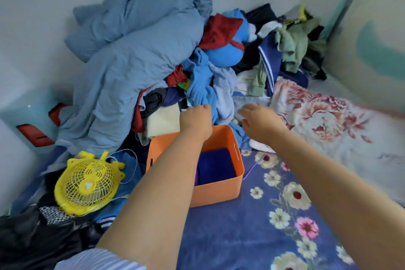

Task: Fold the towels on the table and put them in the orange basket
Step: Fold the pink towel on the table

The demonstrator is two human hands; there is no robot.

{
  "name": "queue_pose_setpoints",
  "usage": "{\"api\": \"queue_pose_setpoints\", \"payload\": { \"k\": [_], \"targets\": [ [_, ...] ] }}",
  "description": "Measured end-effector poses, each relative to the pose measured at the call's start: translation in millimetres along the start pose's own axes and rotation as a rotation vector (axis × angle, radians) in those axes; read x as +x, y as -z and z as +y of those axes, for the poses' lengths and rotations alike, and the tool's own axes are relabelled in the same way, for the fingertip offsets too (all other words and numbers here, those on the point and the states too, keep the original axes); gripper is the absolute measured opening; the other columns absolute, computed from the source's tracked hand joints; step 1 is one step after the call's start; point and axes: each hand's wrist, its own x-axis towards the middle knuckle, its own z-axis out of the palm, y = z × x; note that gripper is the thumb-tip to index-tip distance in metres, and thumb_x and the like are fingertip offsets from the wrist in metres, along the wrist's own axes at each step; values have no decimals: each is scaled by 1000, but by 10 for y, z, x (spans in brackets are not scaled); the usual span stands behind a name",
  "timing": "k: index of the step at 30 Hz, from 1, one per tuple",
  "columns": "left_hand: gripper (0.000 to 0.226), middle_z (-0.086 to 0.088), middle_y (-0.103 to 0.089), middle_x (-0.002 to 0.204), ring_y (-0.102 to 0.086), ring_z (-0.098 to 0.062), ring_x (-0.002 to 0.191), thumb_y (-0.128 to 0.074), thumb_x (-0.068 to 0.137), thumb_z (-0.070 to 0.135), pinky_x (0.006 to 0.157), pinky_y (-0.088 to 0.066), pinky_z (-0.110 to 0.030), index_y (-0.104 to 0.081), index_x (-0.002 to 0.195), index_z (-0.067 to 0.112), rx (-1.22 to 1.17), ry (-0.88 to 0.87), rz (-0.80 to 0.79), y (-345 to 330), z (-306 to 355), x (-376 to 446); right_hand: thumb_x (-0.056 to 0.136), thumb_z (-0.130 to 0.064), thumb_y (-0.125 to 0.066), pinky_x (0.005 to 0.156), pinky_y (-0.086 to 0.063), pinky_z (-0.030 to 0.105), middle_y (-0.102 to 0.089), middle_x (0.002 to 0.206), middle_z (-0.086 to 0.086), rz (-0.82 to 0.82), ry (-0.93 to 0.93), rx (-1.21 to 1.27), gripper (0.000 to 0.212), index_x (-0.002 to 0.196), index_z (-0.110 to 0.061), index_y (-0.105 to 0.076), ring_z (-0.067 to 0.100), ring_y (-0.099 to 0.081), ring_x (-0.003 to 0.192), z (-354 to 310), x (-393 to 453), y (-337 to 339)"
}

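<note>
While both hands reach past orange plastic basket (219,182) into heaped clothes pile (197,85), risk is avalanche: left hand (196,119) seemingly pinching blue fleece cloth (200,87), right hand (259,121) blurred, grip unclear. Folded dark blue towel (215,165) already inside basket.

The orange basket (219,190) stood open on top, with room above the dark blue towel (215,165) inside. A big pile of clothes (197,85) pressed against its far side. A yellow fan (86,184) lay near its left. The flowered sheet (274,226) on its right lay flat.
</note>
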Motion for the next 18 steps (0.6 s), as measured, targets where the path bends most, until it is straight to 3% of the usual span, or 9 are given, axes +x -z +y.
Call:
{"api": "queue_pose_setpoints", "payload": {
  "k": [7,12,18],
  "targets": [
    [35,-15,-50,130,-45,-33,121,-46,90,10,92,-41,-41,-45,125,6,-19,-247,172,1015,607,-792,89,-9,-38,87,-45,34,-59,118,10,150,-210,-156,28,109,-5,-58,30,-56,106,0,-1214,1282],
    [31,-16,-50,127,-46,-35,118,-41,91,14,91,-41,-42,-47,121,5,-53,-568,276,1516,1203,-1647,91,-14,-37,89,-43,36,-58,119,13,267,-485,-235,31,116,-7,-55,32,-55,108,-59,-2433,1936],
    [33,-15,-48,129,-45,-33,122,-42,91,19,96,-39,-39,-48,121,7,-118,-823,319,2015,2126,-2555,90,-13,-41,97,-42,39,-54,129,12,291,-776,-328,37,125,-10,-52,32,-51,117,-114,-3966,2482]
  ]
}}
